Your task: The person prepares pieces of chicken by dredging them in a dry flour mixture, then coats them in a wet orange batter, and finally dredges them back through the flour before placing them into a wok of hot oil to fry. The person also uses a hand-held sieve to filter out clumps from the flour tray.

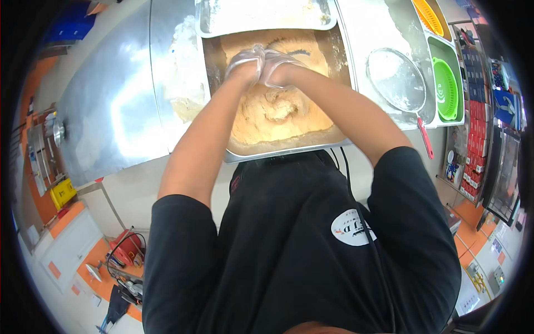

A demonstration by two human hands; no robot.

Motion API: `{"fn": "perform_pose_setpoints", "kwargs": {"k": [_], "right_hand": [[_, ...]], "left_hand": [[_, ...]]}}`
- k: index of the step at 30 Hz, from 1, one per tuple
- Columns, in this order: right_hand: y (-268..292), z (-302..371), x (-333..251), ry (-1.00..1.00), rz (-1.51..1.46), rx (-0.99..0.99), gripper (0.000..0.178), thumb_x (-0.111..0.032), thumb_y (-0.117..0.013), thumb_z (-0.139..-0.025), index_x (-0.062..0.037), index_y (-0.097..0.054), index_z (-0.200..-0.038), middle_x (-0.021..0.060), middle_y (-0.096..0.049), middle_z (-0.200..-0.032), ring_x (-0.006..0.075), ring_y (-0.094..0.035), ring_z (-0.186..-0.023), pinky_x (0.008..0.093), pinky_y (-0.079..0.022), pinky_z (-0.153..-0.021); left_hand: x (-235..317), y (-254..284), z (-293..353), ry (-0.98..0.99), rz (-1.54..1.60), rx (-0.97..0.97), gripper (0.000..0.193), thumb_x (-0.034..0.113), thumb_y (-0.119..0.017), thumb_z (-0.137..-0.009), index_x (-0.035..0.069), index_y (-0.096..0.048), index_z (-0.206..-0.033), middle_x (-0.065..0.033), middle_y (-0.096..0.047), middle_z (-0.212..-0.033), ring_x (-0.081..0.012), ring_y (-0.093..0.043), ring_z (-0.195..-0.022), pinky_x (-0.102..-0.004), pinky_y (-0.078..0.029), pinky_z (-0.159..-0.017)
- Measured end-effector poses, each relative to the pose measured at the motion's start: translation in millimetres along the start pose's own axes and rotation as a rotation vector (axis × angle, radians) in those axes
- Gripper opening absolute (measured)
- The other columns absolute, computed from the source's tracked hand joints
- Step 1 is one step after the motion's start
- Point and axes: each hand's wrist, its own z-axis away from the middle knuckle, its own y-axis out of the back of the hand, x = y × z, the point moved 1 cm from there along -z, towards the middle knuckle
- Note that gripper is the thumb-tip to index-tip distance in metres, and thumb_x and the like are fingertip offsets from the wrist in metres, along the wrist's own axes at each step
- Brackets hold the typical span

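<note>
Close below left hand (245, 62) and right hand (280, 68): one tan crumbly mass (272, 125) in one metal tray (289, 150)

Directly beneath the hands, spreading farther toward the person's body and a little beyond the fingers: the tan crumbly mass, loose and uneven, with a swirled hollow on the near side, just in front of the wrists. Held within the metal tray, near the table edge and in front of the body. Both hands side by side and touching over the far half of the mass, inside two loose clear plastic gloves (272, 79). Fingers turned away and mostly hidden; cannot tell open from clenched for either hand, nor any grasp on a handful.

By count, around the hands: just past the fingers, one second tray (267, 30), with white powder (261, 12) inside. To the left, one crumpled whitish sheet (186, 69) beside the tray, on a shiny steel table (105, 106). To the right, one round mesh sieve (396, 79) with one red handle (425, 138), dusted white. Farther right, two plastic baskets: one green basket (445, 89) and one orange basket (429, 16), in separate compartments of one pale holder (459, 116). Reaching in from below, two bare forearms (194, 139), from two short black sleeves (181, 250).
</note>
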Motion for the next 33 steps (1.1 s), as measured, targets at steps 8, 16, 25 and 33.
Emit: {"fn": "perform_pose_setpoints", "kwargs": {"k": [8,16,25,33], "right_hand": [[-4.7,54.9,40.6,0.032,0.130,0.053,0.040,-0.034,-0.042,-0.096,-0.0075,-0.059,-0.121,0.0186,-0.062,-0.109,0.0263,-0.062,-0.091,0.0391,-0.048,-0.082],[0.4,62.2,62.5,-0.236,-0.260,0.139,0.044,-0.040,-0.042,-0.097,-0.0054,-0.059,-0.118,0.0165,-0.066,-0.099,0.0252,-0.062,-0.083,0.0372,-0.047,-0.078],[10.2,-53.8,71.3,-0.170,0.277,0.163,0.031,-0.019,-0.053,-0.087,-0.0034,-0.063,-0.112,0.0153,-0.065,-0.109,0.0268,-0.065,-0.086,0.0398,-0.052,-0.079],[-20.8,15.7,60.8,-0.141,0.070,-0.117,0.029,-0.022,-0.050,-0.088,-0.0023,-0.066,-0.102,0.0138,-0.065,-0.078,0.0282,-0.059,-0.071,0.0384,-0.047,-0.070]], "left_hand": [[1.0,-9.8,46.1,0.216,0.557,-0.510,0.066,0.055,-0.049,-0.091,0.003,-0.049,-0.133,-0.0203,-0.043,-0.141,-0.0302,-0.038,-0.131,-0.0415,-0.028,-0.108],[26.2,18.1,71.3,0.295,0.503,-0.458,0.037,0.029,-0.052,-0.088,0.005,-0.062,-0.115,-0.0179,-0.047,-0.138,-0.0262,-0.044,-0.126,-0.0427,-0.037,-0.100],[20.8,-8.0,-61.7,-0.130,-0.406,0.005,0.053,0.037,-0.024,-0.097,0.007,-0.061,-0.118,-0.0142,-0.056,-0.130,-0.0306,-0.052,-0.121,-0.0394,-0.040,-0.101],[28.0,-21.7,34.6,0.089,0.362,-0.478,0.050,0.043,-0.037,-0.097,0.002,-0.062,-0.111,-0.0185,-0.061,-0.107,-0.0258,-0.059,-0.094,-0.0369,-0.045,-0.089]]}}
